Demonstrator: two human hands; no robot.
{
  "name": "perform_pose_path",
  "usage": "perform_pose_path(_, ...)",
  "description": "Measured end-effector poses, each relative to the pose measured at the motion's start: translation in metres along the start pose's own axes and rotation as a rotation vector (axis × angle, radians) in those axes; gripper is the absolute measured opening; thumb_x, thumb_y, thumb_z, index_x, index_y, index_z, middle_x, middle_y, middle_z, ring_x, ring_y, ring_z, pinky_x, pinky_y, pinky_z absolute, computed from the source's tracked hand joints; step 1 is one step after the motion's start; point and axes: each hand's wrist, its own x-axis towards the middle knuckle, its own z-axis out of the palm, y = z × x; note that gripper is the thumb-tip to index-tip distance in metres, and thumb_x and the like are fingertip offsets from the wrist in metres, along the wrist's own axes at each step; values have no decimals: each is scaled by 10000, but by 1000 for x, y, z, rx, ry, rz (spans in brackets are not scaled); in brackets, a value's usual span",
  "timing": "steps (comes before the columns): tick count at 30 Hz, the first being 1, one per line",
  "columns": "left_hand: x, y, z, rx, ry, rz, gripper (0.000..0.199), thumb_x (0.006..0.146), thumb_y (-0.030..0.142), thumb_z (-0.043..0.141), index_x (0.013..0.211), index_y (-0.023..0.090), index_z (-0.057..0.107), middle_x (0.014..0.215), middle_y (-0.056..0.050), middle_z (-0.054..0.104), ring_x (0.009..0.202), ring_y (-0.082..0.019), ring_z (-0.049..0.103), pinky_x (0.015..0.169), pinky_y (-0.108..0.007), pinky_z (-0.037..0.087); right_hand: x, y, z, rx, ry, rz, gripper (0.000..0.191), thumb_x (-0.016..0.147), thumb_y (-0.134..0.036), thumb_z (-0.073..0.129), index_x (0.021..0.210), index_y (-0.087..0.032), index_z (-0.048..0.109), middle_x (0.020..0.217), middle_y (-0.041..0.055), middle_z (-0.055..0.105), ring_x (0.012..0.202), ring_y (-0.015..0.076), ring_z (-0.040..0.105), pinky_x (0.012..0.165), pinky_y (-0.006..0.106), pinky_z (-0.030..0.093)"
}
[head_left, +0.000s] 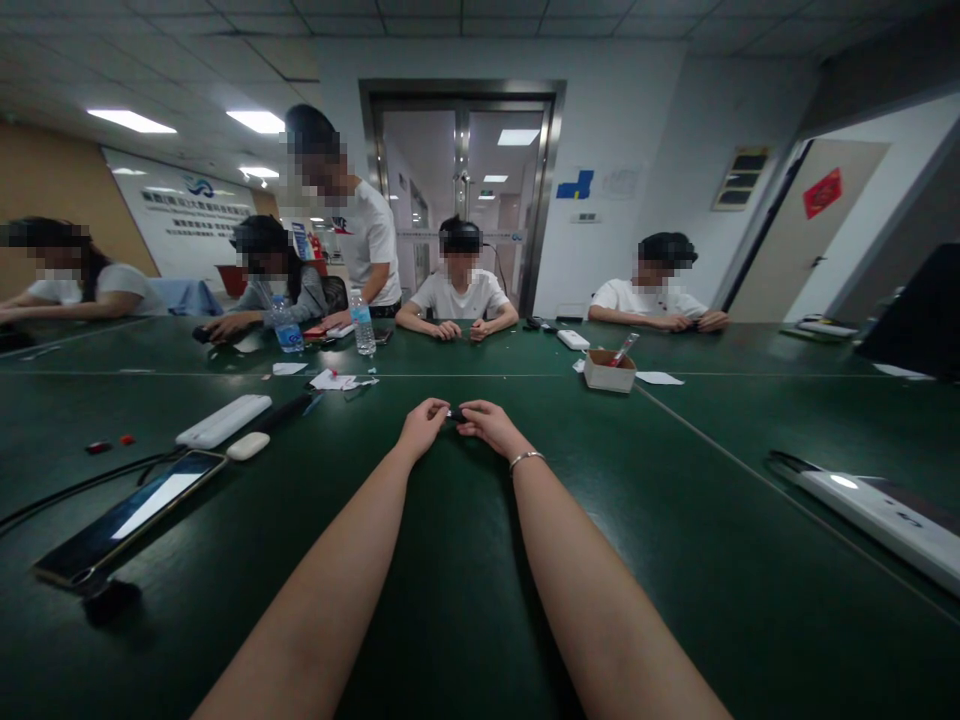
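Observation:
Both my arms stretch forward over the dark green table (465,560). A small black object (454,414) with a lighter end at its left sits between my fingertips; what it is cannot be made out. My left hand (424,426) is closed, its thumb and fingers pinching the left end. From the right, my right hand (489,425) is closed on the darker end, and a bracelet (526,459) circles that wrist. The hands are close together, low over the tabletop, with the object bridging the gap.
At the left lie a phone (131,515), a white power bank (225,421), a white oval case (248,446) and cables. Farther back stand two bottles (363,325) and a small box (609,372). A white device (885,515) lies right. Several people are across the table.

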Motion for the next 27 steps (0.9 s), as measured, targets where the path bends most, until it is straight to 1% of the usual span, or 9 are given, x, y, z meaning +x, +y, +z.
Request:
perform_pose_path(2, 0, 3, 0, -7, 7, -37, 293, 765, 405, 526, 905, 164, 617, 799, -49, 622, 690, -144, 590, 569, -235, 476, 0, 0, 0, 4, -1, -1, 109, 815, -52, 554, 916, -95, 553, 652, 59, 655, 517, 123, 656, 563, 220, 563)
perform_pose_path(4, 0, 5, 0, -34, 25, -74, 284, 773, 388, 513, 915, 164, 612, 852, -58, 617, 696, -144, 593, 553, -232, 480, 0, 0, 0, 12, 0, -7, 102, 827, -68, 547, 924, -99, 546, 647, 54, 652, 516, 123, 656, 559, 222, 565)
perform_pose_path(6, 1, 7, -1, -85, 40, -98, 258, 775, 323, 503, 953, 167, 605, 919, -67, 609, 740, -147, 598, 557, -228, 490, 0, 0, 0, 19, 0, -12, 98, 832, -78, 548, 927, -103, 543, 649, 52, 650, 515, 124, 657, 553, 222, 566)
perform_pose_path(9, 1, 8, -3, -145, 48, -95, 272, 733, 220, 533, 991, 163, 597, 965, -82, 603, 830, -160, 591, 579, -221, 502, 0, 0, -1, 22, -8, -13, 95, 823, -87, 568, 914, -104, 547, 671, 57, 651, 523, 126, 659, 557, 224, 568)
perform_pose_path(13, 1, 8, -3, -127, 33, -56, 294, 690, 176, 575, 982, 156, 608, 930, -86, 613, 820, -162, 589, 585, -222, 498, 0, 0, -1, 18, -8, -4, 89, 816, -78, 579, 898, -100, 553, 690, 62, 653, 529, 126, 660, 554, 226, 571)
perform_pose_path(16, 1, 6, -3, -102, 22, -40, 248, 706, 187, 560, 944, 154, 620, 899, -80, 620, 783, -152, 590, 599, -236, 497, 0, 0, -1, 24, -4, -6, 99, 810, -46, 570, 893, -98, 554, 689, 63, 653, 514, 120, 654, 549, 218, 566)
perform_pose_path(20, 3, 3, -3, -60, 21, -56, 210, 739, 208, 524, 913, 150, 626, 810, -62, 621, 716, -140, 587, 597, -241, 487, 0, -1, 0, 26, 7, -7, 118, 809, -15, 544, 896, -94, 548, 674, 60, 649, 505, 123, 653, 544, 215, 561)
perform_pose_path(27, 3, 1, -3, -46, 22, -53, 210, 760, 265, 528, 907, 149, 624, 774, -51, 624, 680, -128, 585, 596, -231, 483, 0, 0, -1, 20, 8, 0, 119, 789, -40, 591, 895, -85, 560, 686, 65, 649, 521, 129, 661, 553, 222, 568)
